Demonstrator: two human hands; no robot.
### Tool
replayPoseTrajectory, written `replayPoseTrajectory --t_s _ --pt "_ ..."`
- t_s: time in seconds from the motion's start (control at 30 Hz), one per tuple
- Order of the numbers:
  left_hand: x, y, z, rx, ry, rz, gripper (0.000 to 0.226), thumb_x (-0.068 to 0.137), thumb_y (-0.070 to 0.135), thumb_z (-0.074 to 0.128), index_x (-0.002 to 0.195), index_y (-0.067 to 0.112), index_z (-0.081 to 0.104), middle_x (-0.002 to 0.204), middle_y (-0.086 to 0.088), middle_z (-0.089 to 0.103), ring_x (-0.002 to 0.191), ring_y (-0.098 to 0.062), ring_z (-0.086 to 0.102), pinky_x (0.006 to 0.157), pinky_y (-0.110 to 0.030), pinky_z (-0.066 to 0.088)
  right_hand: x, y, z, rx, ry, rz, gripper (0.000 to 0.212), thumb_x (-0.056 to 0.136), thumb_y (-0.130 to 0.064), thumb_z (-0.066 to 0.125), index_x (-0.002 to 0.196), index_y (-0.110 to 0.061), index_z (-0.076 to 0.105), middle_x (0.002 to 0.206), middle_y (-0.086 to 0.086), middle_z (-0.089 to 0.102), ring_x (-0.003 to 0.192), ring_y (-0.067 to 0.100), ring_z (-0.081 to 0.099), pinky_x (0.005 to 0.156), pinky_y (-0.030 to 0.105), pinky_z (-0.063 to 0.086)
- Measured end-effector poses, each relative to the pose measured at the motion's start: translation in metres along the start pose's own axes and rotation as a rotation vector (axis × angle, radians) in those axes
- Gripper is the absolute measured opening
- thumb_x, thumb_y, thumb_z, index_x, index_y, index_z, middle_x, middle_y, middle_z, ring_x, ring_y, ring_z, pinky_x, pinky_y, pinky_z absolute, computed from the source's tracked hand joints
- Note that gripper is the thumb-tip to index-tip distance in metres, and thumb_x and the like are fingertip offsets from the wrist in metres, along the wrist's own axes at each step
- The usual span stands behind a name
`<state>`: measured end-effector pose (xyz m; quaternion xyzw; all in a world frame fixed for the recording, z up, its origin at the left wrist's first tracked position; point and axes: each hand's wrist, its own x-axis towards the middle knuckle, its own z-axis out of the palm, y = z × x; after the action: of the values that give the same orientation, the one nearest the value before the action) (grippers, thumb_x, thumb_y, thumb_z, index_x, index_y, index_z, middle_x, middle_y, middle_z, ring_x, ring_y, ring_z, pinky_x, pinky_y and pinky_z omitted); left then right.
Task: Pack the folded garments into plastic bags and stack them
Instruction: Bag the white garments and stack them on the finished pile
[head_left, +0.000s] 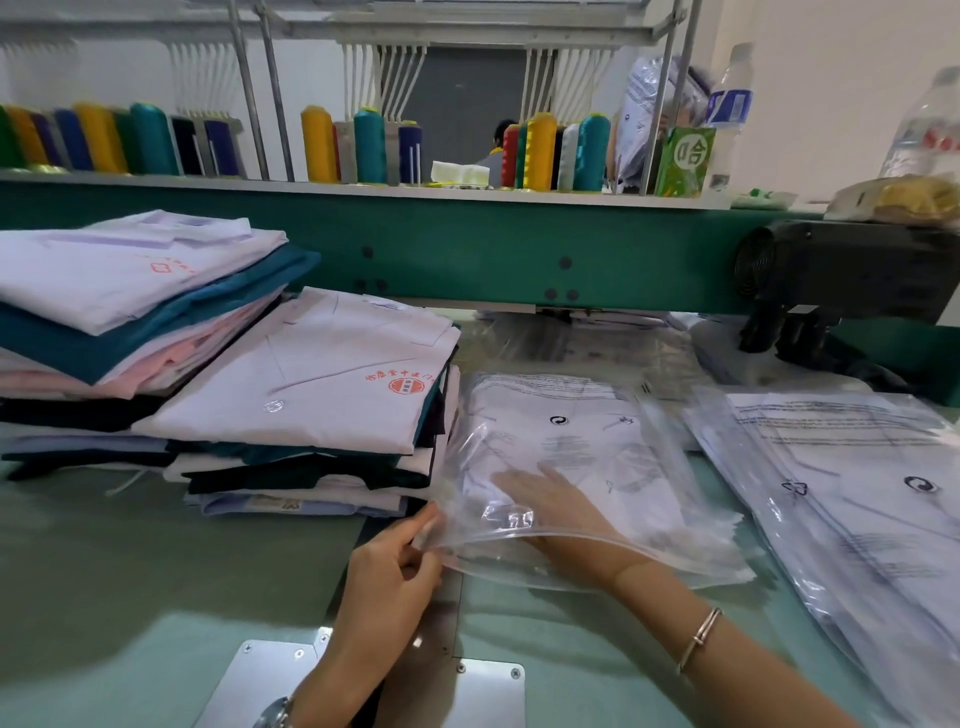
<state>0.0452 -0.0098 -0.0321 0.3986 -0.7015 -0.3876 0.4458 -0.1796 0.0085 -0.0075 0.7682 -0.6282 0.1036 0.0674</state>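
- Clear plastic: a plastic bag (613, 457) flat on the table (130, 571), just right of the near stack of folded garments (311, 395).
- Lies with its long axis running away from the person toward the green machine beam (467, 244). Open mouth at the near end, closed end at the far end.
- Inside it, a white folded garment (519, 415), laid lengthways along the bag under the printed film.
- At the mouth's near-left corner, the left hand (395, 566): pinches the upper lip between thumb and curled fingers and holds it raised off the table, so the mouth gapes.
- Through that gap, the right hand (550, 499): sits inside the bag under the upper film, palm down on the garment, fingers straight and pointing away and a little left. Grips nothing.
- On the right wrist, a thin bracelet (701, 639), outside the bag; on the left wrist, a watch (275, 714) at the bottom edge of the view.
- To the right, a pile of packed bags (857, 493) just beside the open one, long axes slanting from far-left to near-right, with white garments showing through.
- Behind and left of the near stack, a taller stack (130, 291) touching it — white on top, then teal, pink and black layers.
- Above the beam, upright thread spools (540, 150) along a shelf; at its right end a green carton (683, 161) and a water bottle (730, 104).
- In the near edge of the table, a metal plate (270, 686) below the left forearm.
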Motion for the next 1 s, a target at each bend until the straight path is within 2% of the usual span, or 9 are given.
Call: replayPoseTrajectory --t_s 0.1,0.27,0.4,0.5,0.6,0.7,0.8,0.87,1.0 --pt "-0.004 0.002 -0.004 0.145 0.015 0.117 0.049 0.083 0.002 0.067 0.125 0.028 0.065 0.095 0.015 0.071 0.070 -0.002 0.066 0.073 -0.019 0.054 0.000 -0.008 -0.007 -0.082 -0.104 0.060 0.053 0.101 -0.024 0.040 0.150 -0.020 0.020 0.160 0.000 0.019 0.148 0.015 0.011 0.120 0.035 -0.004" --pt "-0.006 0.012 -0.016 0.519 0.057 0.408 0.036 0.080 0.024 0.073 0.115 0.015 0.070 0.100 0.006 0.051 0.089 -0.011 0.053 0.077 -0.027 0.050 -0.032 -0.038 -0.040 0.104 -0.327 0.050 0.061 0.104 -0.042 0.028 0.155 -0.024 0.001 0.161 0.003 -0.016 0.145 0.015 -0.024 0.116 0.026 -0.015" --pt "0.009 0.042 -0.016 0.483 0.058 0.577 0.032 0.087 0.031 0.048 0.108 0.015 0.067 0.106 0.005 0.050 0.095 -0.011 0.053 0.080 -0.027 0.047 -0.058 -0.049 -0.096 0.263 -0.690 -0.057 0.065 0.093 -0.066 0.037 0.149 -0.048 0.011 0.159 -0.016 0.012 0.147 0.006 0.011 0.116 0.028 0.013" --pt "0.049 0.059 0.003 0.562 0.018 0.644 0.032 0.089 0.023 0.043 0.111 0.014 0.064 0.104 0.003 0.058 0.088 -0.014 0.057 0.080 -0.025 0.047 -0.043 -0.041 -0.139 0.718 -0.883 -0.205 0.054 0.100 -0.052 0.029 0.148 -0.026 0.035 0.148 0.004 0.045 0.136 0.016 0.043 0.117 0.034 0.025" --pt "0.099 0.075 0.039 0.556 -0.144 0.520 0.031 0.097 0.022 0.040 0.117 0.011 0.061 0.110 0.002 0.059 0.093 -0.015 0.058 0.080 -0.029 0.050 -0.015 -0.017 -0.156 1.143 -0.680 -0.273 0.069 0.101 -0.047 0.014 0.142 0.002 0.040 0.135 0.029 0.051 0.125 0.039 0.052 0.113 0.050 0.033" --pt "0.146 0.075 0.075 0.655 -0.264 0.487 0.028 0.099 0.014 0.038 0.107 0.005 0.064 0.105 -0.003 0.064 0.082 -0.012 0.055 0.065 -0.027 0.050 0.025 0.017 -0.153 1.369 -0.296 -0.088 0.064 0.102 -0.049 0.018 0.134 -0.006 0.051 0.125 0.023 0.061 0.114 0.038 0.061 0.098 0.043 0.048" --pt "0.190 0.063 0.098 0.802 -0.372 0.142 0.038 0.103 0.021 0.033 0.125 -0.001 0.054 0.128 -0.017 0.057 0.110 -0.031 0.057 0.092 -0.042 0.049 0.065 0.052 -0.128 1.452 0.040 0.212 0.045 0.105 -0.037 0.025 0.128 -0.010 0.053 0.114 0.014 0.070 0.103 0.031 0.068 0.086 0.035 0.054" --pt "0.211 0.053 0.113 0.872 -0.410 0.017 0.055 0.105 0.033 0.025 0.146 -0.003 0.030 0.153 -0.022 0.031 0.139 -0.034 0.034 0.112 -0.046 0.033 0.088 0.072 -0.104 1.385 0.212 0.428 0.039 0.104 -0.030 0.032 0.128 -0.008 0.054 0.114 0.012 0.070 0.103 0.027 0.068 0.092 0.037 0.053" --pt "0.233 0.036 0.134 0.971 -0.396 -0.032 0.061 0.107 0.039 0.016 0.155 0.004 0.004 0.164 -0.011 -0.003 0.151 -0.027 0.000 0.122 -0.041 0.006 0.115 0.094 -0.058 1.150 0.253 0.647 0.039 0.102 -0.026 0.036 0.133 -0.008 0.051 0.139 0.011 0.053 0.121 0.021 0.051 0.106 0.034 0.037"
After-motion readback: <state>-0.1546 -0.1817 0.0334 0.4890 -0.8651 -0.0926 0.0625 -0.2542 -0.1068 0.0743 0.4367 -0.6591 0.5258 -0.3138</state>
